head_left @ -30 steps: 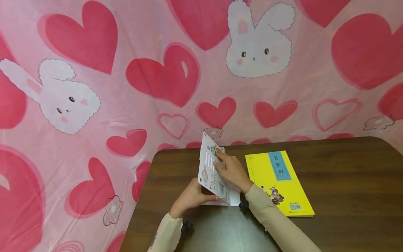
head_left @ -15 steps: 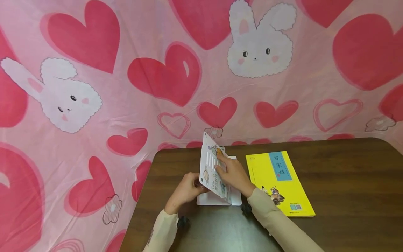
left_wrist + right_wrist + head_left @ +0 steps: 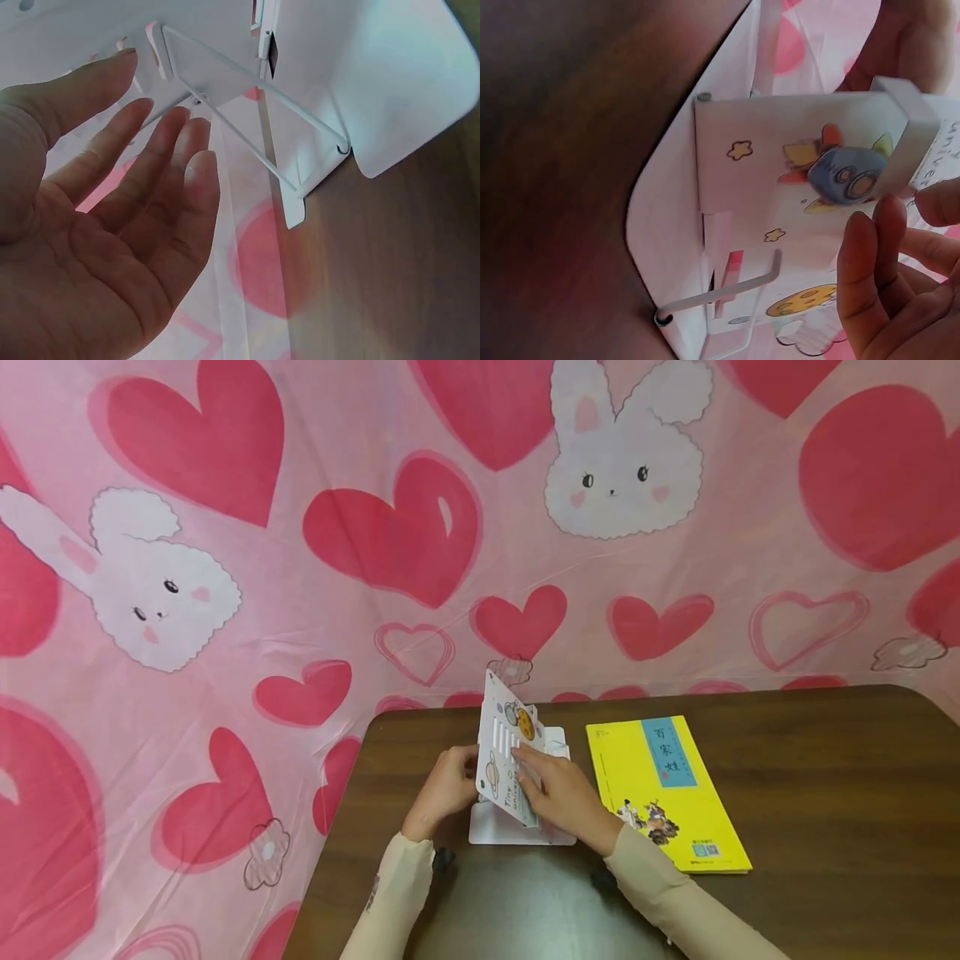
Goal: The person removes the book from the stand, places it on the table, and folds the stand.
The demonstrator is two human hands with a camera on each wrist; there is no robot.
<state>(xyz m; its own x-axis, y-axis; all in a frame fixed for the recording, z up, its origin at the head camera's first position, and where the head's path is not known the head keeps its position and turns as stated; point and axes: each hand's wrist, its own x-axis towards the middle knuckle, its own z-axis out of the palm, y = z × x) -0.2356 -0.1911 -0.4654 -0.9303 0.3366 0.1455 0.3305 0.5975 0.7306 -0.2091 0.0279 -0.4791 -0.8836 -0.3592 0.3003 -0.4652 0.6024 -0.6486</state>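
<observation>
A white book stand (image 3: 497, 706) printed "Tiny universe" with planets stands on the table, its slotted panel tilted up from a flat base (image 3: 495, 831). My left hand (image 3: 444, 789) is at the panel's left edge, its fingertips hidden behind it. In the left wrist view that hand (image 3: 127, 202) has relaxed, spread fingers beside the panel's back, close to a white wire support (image 3: 281, 95). My right hand (image 3: 566, 793) rests on the panel's printed front. In the right wrist view its loosely bent fingers (image 3: 859, 255) are near a small white ledge (image 3: 911, 127).
A yellow book (image 3: 615, 768) with a blue title label lies right of the stand on the dark wooden table (image 3: 832, 793). Behind the table hangs a pink cloth (image 3: 337, 435) with hearts and rabbits.
My left hand has moved from the panel's lower corner up along its left edge and behind it. My right hand has slid lower on the front, uncovering the orange planet.
</observation>
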